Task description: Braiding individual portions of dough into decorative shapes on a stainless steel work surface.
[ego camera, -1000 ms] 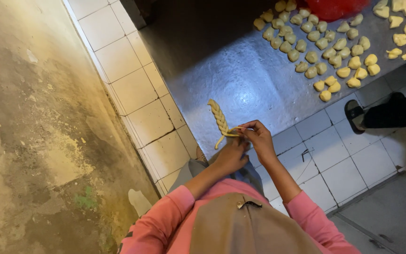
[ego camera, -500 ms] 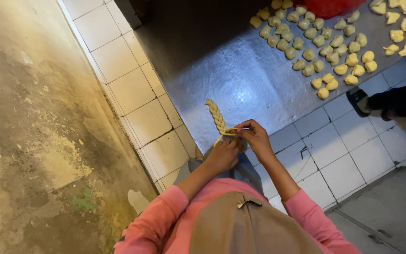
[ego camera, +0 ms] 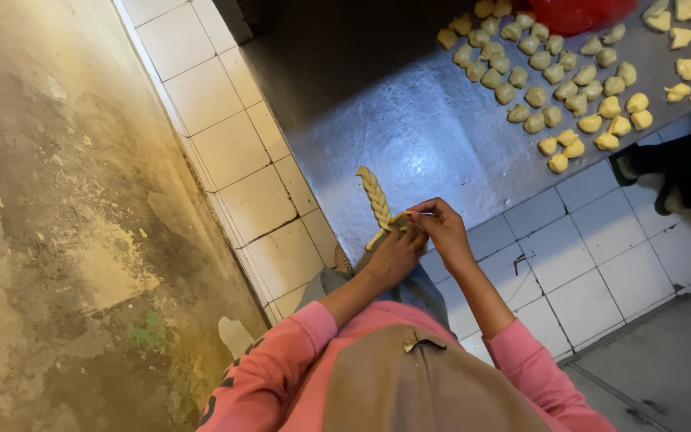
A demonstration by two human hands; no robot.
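Head view
Left hand (ego camera: pixel 393 252): closed around the loose strands at the near end of the braided dough (ego camera: pixel 377 198).
Right hand (ego camera: pixel 441 228): fingers pinched on a strand, touching the left hand.
Braided dough: lies on the metal counter (ego camera: pixel 409 120), stretching away from both hands.
Small dough pieces (ego camera: pixel 557 88): in rows, well beyond the right hand.
Red bowl (ego camera: pixel 585 12): far past those rows.
Tiled counter edge (ego camera: pixel 241 176): beside the left hand.
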